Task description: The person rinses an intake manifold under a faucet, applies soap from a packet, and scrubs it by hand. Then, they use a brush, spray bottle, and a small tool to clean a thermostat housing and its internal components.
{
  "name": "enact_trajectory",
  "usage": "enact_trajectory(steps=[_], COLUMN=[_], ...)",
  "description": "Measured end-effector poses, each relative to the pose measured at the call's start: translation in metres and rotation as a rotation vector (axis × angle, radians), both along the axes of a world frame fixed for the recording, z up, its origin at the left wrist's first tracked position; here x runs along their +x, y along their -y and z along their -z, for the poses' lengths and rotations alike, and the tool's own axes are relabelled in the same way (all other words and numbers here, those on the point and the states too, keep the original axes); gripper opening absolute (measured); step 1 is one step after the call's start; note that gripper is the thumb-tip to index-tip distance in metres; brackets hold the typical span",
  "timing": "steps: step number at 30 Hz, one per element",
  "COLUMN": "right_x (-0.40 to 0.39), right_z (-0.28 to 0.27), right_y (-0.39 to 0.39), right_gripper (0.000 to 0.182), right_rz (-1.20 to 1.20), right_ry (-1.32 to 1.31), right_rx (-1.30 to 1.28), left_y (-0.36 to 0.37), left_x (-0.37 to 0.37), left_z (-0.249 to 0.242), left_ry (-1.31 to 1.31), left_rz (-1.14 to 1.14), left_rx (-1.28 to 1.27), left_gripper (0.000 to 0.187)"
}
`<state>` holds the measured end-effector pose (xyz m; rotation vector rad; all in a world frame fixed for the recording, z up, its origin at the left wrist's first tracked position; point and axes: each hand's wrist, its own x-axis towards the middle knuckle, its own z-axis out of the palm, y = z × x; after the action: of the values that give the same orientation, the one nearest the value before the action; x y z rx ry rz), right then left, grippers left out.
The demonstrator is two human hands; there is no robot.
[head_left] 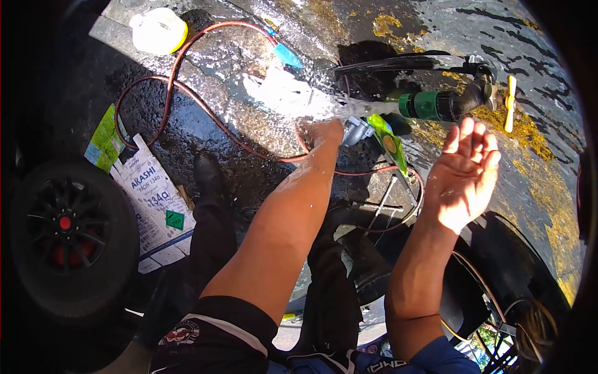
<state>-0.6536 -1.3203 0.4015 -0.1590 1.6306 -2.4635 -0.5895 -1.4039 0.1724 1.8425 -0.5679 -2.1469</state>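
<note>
A left hand [321, 132] reaches into the water spraying from a tap [448, 103] at far right, fingers curled; whether it grips anything cannot be told. The right hand [464, 174] is held open and empty, palm up, just near of the tap. A red hose [180, 68] loops across wet ground. A tyre [65, 234] and a box [152, 199] sit at left.

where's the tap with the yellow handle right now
In the head view, the tap is at the upper right, just above the open right hand, with the green hose fitting on its spout spraying water toward the left hand.
</note>
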Motion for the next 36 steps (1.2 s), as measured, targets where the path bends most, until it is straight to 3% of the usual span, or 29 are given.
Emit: enact_trajectory(steps=[1,3,4,8,9,10,12,14,15,18,19,21,23,25,28,30,33,35,36], right_x=[0.026,0.043,0.044,0.023,0.017,0.007,0.007,0.025,0.021,0.014,0.019,0.019,0.024,0.016,0.021,0.020,0.011,0.012,0.013], right_z=[0.027,0.088,0.123,0.212,0.229,0.233,0.220,0.185,0.205,0.239,0.241,0.246,0.264,0.278,0.314,0.336,0.346,0.313,0.309], right_y=[-0.001,0.009,0.022,0.069,0.061,0.053,0.065,0.093,0.083,0.065,0.068,0.061,0.062,0.069,0.074,0.073,0.071,0.080,0.071], right_gripper=[0.027,0.032,0.033,0.026,0.023,0.021,0.018,0.017,0.015,0.014,0.025,0.037,0.057,0.059,0.046,0.038,0.031,0.032,0.035], right_rz=[0.009,-0.265,-0.271,-0.252,-0.389,-0.535,-0.438,0.078,-0.032,-0.264,-0.213,-0.773,-0.953,-1.301,-1.467,-1.497,-1.446,-1.428,-1.245], right_ry=[0.329,0.961,1.081,0.896,0.970,1.034,1.094,1.034,1.046,0.838,0.737,-0.161,-0.322,-0.476,-0.765,-0.955,-1.127,-0.967,-0.570], right_rx=[0.000,-0.235,-0.321,-0.105,-0.220,-0.333,-0.243,0.144,0.045,0.187,0.455,1.337,1.715,1.907,1.931,1.895,1.801,1.885,1.785], left_y=[0.000,-0.006,-0.007,-0.009,-0.010,-0.011,-0.012,-0.012,-0.012,-0.012,-0.012,-0.011,-0.016,-0.011,-0.020,-0.024,-0.012,-0.015,-0.018], left_x=[0.002,0.009,0.010,0.013,0.014,0.014,0.015,0.017,0.019,0.028,0.035,0.053,0.072,0.082,0.095,0.102,0.098,0.089,0.086], left_z=[0.001,0.003,0.005,0.008,0.009,0.010,0.011,0.011,0.011,0.010,0.013,0.026,0.062,0.068,0.080,0.092,0.062,0.051,0.042], left_ry=[-0.006,-0.009,-0.019,-0.039,-0.037,-0.040,-0.041,-0.035,-0.033,-0.026,-0.050,-0.132,-0.273,-0.318,-0.014,-0.202,-0.167,-0.127,-0.108], left_rz=[0.010,0.036,0.051,0.100,0.115,0.127,0.160,0.213,0.246,0.354,0.354,0.315,0.197,0.074,0.290,0.227,0.269,0.273,0.278], left_rx=[0.009,0.035,0.043,0.072,0.085,0.096,0.120,0.142,0.158,0.252,0.274,0.338,0.384,0.424,0.215,0.286,0.218,0.156,0.130], left_gripper=[0.039,0.039,0.039,0.039,0.039,0.039,0.039,0.039,0.039,0.039,0.039,0.039,0.040,0.036,0.038,0.050,0.053,0.048,0.045])
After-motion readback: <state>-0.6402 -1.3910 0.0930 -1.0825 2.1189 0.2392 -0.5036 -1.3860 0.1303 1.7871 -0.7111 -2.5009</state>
